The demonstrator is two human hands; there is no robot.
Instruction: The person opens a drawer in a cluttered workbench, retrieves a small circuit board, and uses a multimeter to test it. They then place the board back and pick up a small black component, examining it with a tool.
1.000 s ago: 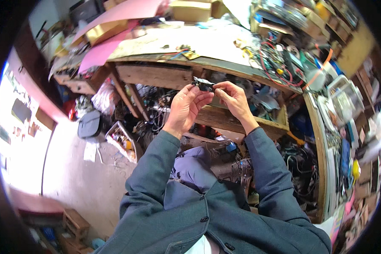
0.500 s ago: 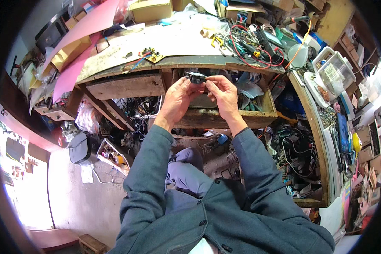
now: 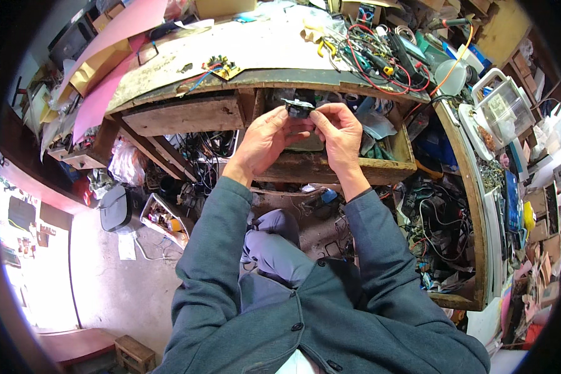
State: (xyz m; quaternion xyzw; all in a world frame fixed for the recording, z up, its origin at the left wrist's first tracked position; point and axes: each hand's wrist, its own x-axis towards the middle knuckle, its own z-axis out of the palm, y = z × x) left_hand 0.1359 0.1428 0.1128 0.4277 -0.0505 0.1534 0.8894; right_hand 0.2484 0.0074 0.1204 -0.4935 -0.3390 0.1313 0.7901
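Note:
Between my two hands, just above an open wooden drawer (image 3: 336, 168), is a small black part with a pale, shiny upper edge (image 3: 300, 111); its exact kind is too small to make out. My left hand (image 3: 266, 138) grips its left side with thumb and fingertips. On its right side, my right hand (image 3: 338, 132) pinches it between thumb and forefinger. Inside the drawer, partly hidden by my hands, lie clear plastic bags (image 3: 377, 123) and other small items.
The worktop (image 3: 280, 53) holds a small circuit board with coloured wires (image 3: 221, 68) and a tangle of test leads and tools (image 3: 386, 62). A closed drawer (image 3: 184, 115) is at left. Crowded shelving with cables (image 3: 439, 230) stands right. A dark bin (image 3: 116, 210) and a parts box (image 3: 164, 218) sit on the floor.
The black part has tilted between my fingers, showing more of its dark side and pale top. My right hand has shifted slightly right, and the view has moved a little.

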